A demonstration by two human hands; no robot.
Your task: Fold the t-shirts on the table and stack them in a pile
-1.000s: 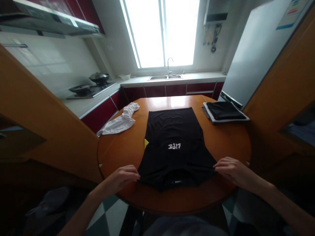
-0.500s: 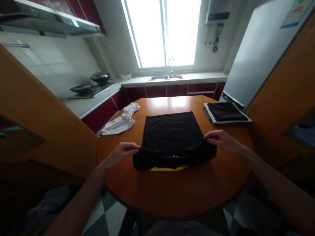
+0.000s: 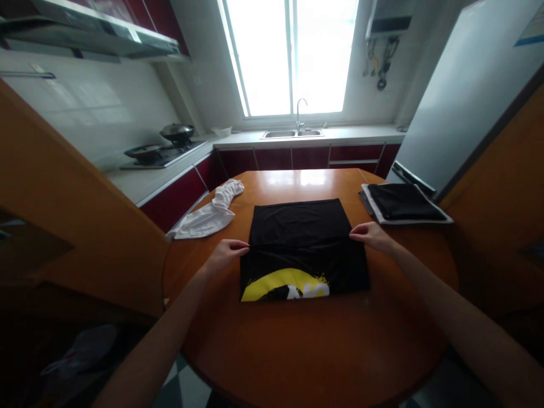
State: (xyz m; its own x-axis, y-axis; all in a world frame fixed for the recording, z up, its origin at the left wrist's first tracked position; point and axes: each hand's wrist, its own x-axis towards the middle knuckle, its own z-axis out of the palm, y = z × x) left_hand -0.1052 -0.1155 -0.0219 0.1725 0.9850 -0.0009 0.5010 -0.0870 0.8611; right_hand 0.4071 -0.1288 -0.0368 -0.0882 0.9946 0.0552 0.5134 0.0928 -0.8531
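Note:
A black T-shirt [image 3: 301,255] with a yellow and white print lies partly folded on the wooden table [image 3: 314,345]. Its near part is doubled over, with the print facing up along the fold closest to me. My left hand [image 3: 226,253] pinches the left end of the folded-over edge. At the opposite end, my right hand [image 3: 372,235] pinches the same edge between thumb and fingers. Between the two hands the edge runs nearly straight across the cloth.
A crumpled white garment [image 3: 208,214] lies on the table's left side. Folded clothes [image 3: 403,203], black on top, are stacked at the right. Beyond the table are a counter with a sink [image 3: 280,134], a stove with pans [image 3: 176,133] and a fridge [image 3: 450,102].
Both hands have carried the pinched edge away from me and laid it farther over the shirt. More of the yellow and white print now shows. The view has shifted slightly.

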